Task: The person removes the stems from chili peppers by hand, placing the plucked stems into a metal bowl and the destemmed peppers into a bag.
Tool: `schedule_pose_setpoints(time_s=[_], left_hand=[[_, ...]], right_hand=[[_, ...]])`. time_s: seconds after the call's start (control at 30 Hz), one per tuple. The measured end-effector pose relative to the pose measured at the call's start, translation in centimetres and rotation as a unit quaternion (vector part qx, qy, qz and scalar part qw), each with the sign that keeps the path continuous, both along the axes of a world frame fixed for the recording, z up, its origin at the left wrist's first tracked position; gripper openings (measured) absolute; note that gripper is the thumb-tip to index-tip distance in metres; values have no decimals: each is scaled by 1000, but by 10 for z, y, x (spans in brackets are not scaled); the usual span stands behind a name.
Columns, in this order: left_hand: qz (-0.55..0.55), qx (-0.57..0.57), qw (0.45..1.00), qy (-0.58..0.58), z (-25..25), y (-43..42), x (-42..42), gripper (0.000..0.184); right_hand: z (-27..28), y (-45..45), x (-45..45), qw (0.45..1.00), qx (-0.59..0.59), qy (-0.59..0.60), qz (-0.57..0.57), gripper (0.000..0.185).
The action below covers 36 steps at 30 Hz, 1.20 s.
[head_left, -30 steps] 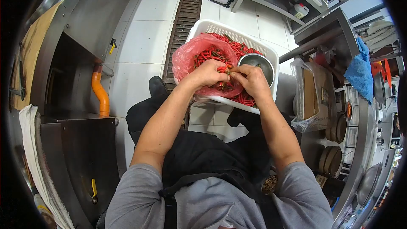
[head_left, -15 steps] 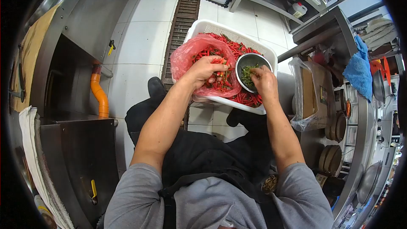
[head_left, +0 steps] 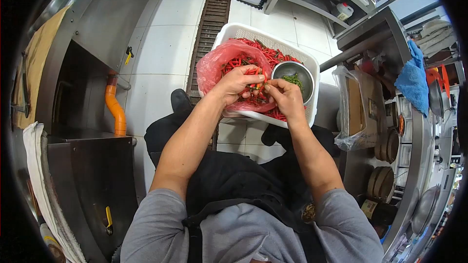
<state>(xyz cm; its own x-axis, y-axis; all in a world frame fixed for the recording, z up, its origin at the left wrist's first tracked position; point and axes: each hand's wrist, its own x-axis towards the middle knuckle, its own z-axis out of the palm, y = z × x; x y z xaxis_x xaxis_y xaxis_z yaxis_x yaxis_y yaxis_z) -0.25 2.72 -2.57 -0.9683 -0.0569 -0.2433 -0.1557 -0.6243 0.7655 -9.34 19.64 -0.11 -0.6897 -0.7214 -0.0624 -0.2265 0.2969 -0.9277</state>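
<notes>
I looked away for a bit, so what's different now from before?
The right hand dipped into the bowl, then moved back left, beside the left hand, leaving the green bits. The left hand still holds chilies over the bag. The bowl and basket stayed about put.

The left forearm (head_left: pixel 187 141) slants forward and inward, bare, ending in the left hand (head_left: pixel 239 85), which is half curled with thumb and fingers gathered in a grip. The right forearm (head_left: pixel 314 156) mirrors it, and the right hand (head_left: pixel 286 98) bends inward at the wrist, thumb and forefinger drawn close together. The 2 hands nearly meet, fingertips just beside each other.
</notes>
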Motion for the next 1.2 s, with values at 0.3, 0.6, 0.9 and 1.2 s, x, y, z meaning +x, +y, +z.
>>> schedule_pose_setpoints(time_s=[0.3, 0.6, 0.9, 1.2], left_hand=[[26, -20, 999, -30, 1, -8, 1, 14], [75, -53, 995, -45, 26, -27, 14, 15], [155, -470, 866, -69, 89, -92, -82, 17], [-189, -788, 569, -140, 16, -117, -164, 36]], right_hand=[[24, 21, -25, 965, 6, 263, -3, 16], [12, 80, -61, 962, -18, 241, -127, 12], [-5, 98, -74, 964, -130, 122, -199, 14], [14, 105, -81, 972, -144, 84, -168, 15]])
